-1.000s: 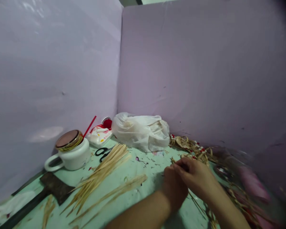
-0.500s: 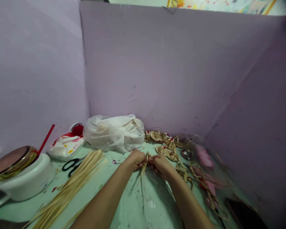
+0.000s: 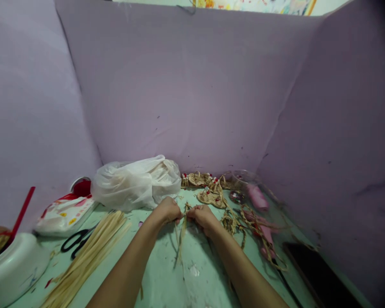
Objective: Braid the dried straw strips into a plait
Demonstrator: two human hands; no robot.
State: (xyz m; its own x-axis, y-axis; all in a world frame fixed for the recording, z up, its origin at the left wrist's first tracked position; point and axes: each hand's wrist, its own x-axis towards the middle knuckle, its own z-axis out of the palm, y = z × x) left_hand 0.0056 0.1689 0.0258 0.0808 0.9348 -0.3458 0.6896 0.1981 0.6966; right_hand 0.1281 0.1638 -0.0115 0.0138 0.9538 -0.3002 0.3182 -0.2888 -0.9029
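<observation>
My left hand (image 3: 168,210) and my right hand (image 3: 202,217) almost meet above the middle of the table. Both are closed in a pinch on a thin bundle of straw strands (image 3: 180,244). A short twisted end pokes up between the fingertips, and loose ends hang down toward me. The fingers hide just how the strands cross. Left of my left forearm lies a sheaf of pale straw (image 3: 93,252). Beyond my right hand are coiled straw pieces with red and white beads (image 3: 211,196).
A stuffed white plastic bag (image 3: 137,182) rests against the back panel. Black-handled scissors (image 3: 74,241), a wipes pack (image 3: 64,214) and a white pot (image 3: 22,265) stand left. On the right lie a pink spool (image 3: 257,197), a pink corded tool (image 3: 267,235) and a dark flat object (image 3: 321,273).
The view has swung to the right, so everything sits further left. My hands stay close together on the straw, with the fingertips slightly apart and the loose ends shifted.
</observation>
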